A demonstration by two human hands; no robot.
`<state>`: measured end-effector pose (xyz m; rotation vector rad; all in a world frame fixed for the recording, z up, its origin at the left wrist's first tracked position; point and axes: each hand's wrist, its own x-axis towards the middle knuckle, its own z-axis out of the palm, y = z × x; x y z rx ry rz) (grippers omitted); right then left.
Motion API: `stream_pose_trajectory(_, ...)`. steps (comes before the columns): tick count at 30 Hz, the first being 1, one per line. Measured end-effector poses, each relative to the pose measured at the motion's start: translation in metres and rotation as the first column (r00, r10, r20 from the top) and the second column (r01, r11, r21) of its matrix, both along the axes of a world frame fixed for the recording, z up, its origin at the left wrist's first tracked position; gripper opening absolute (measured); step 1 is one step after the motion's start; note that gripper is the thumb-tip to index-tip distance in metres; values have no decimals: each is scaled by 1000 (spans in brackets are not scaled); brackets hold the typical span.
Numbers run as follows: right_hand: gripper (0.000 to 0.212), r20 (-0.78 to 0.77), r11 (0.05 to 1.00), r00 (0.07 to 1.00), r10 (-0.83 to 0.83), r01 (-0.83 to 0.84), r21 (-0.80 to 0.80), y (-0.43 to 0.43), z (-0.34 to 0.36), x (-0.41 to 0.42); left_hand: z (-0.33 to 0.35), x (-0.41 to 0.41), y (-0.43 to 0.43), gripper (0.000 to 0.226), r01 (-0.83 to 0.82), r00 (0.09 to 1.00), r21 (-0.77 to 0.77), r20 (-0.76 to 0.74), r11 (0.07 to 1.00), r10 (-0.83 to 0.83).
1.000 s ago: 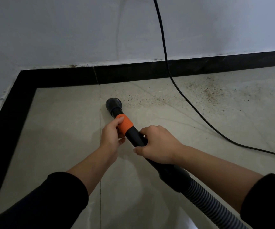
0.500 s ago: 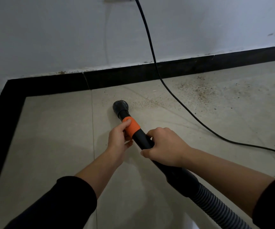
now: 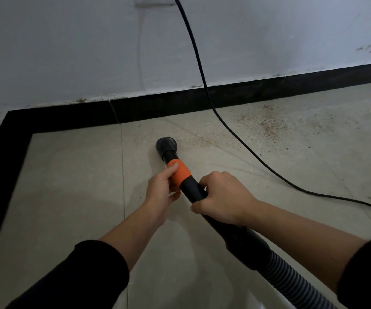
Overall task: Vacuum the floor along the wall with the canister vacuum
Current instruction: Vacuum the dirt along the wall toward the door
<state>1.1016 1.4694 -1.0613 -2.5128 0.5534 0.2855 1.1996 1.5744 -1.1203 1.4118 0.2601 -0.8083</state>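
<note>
The black vacuum wand (image 3: 192,189) slants down to the beige tile floor, ending in a round black nozzle (image 3: 166,145) that sits on the tile a short way from the black skirting. My left hand (image 3: 162,192) grips the wand at its orange band (image 3: 179,171). My right hand (image 3: 222,198) grips the black tube just behind it. A ribbed grey hose (image 3: 291,277) runs off the wand toward the lower right. Brown grit (image 3: 262,124) is scattered on the tiles to the right of the nozzle. The canister itself is out of view.
A black power cord (image 3: 202,70) hangs down the white wall (image 3: 68,52) and trails across the floor to the right edge. Black skirting (image 3: 180,103) runs along the wall and turns the corner at the left. The tiles to the left look clean.
The nozzle and both hands have slid to the right along the wall, nearer the scattered grit. The grips are unchanged.
</note>
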Motion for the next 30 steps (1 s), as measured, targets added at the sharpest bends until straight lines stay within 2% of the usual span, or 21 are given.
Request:
stream_pose_trajectory(6, 21, 16, 999, 999, 33, -34, 31, 0, -3, 9, 1, 8, 2, 25, -17, 997, 34, 71, 999, 14)
stream_pose_trajectory(11, 22, 38, 997, 998, 49, -51, 59, 1, -4, 18, 3, 15, 3, 23, -52, 991, 69, 126, 996, 43)
stream_pose_trajectory(30, 19, 78, 978, 990, 119, -130, 162, 22, -17, 62, 7, 44, 28, 28, -233, 955, 97, 209, 968, 209)
